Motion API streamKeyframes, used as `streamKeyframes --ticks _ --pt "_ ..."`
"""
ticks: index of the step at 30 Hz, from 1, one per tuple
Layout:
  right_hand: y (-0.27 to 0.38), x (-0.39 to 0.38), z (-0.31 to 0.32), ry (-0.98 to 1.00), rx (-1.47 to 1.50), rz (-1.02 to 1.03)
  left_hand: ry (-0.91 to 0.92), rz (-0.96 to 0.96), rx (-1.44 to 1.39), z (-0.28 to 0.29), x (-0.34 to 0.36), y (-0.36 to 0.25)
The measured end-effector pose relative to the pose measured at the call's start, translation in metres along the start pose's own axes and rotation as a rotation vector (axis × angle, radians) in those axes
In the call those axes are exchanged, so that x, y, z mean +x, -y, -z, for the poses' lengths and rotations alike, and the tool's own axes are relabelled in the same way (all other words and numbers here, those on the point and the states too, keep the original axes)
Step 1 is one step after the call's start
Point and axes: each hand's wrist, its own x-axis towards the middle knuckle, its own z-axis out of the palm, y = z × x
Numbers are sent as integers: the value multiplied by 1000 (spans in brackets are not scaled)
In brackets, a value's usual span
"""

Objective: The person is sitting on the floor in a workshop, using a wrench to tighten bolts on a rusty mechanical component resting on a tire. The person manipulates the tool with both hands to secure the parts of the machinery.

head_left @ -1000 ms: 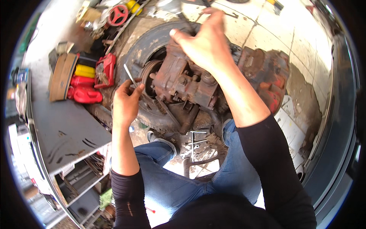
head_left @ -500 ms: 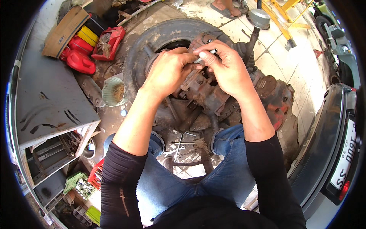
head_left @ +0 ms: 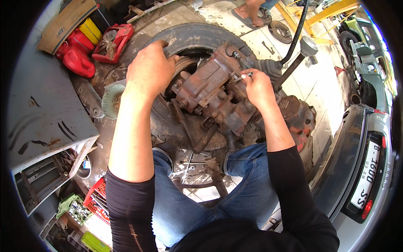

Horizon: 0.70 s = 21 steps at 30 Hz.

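A rusty brown gearbox [head_left: 205, 77] with a gear lever lies across a large black tyre [head_left: 193, 35] in front of me. My right hand [head_left: 259, 86], fingers closed, pinches a short, thin metal rod [head_left: 249, 74] over the gearbox's top. My left hand [head_left: 149, 71] is at the tyre's left side, beside the gearbox's round ribbed end [head_left: 184, 67]. Its thumb and forefinger stand apart, with a grey part of the tyre or shaft showing between them. The other fingers are mostly hidden, so contact there cannot be made out.
Wrenches [head_left: 184, 169] lie on the floor between my legs, behind a low metal stool frame [head_left: 197, 185]. At left are a grey metal bench [head_left: 50, 113], a pale ribbed bowl [head_left: 111, 101] and red jerrycans [head_left: 78, 63]. A grey car [head_left: 357, 164] stands right; another person's foot [head_left: 252, 17] shows at the top.
My hands have moved apart from their meeting over the gearbox. The left went leftward to the tyre side; the right moved right and down, keeping the metal rod. My view has shifted slightly.
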Motion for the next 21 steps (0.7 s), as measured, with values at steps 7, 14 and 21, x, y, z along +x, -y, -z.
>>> streamKeyframes --ticks 7,14,21 --pt "-17 10 -21 -33 -83 101 233 83 122 4 -4 1" --pt "-10 12 -39 -164 -40 220 279 104 93 17 -5 4" --pt "-17 14 -47 -18 -221 153 288 112 85 19 -5 10"
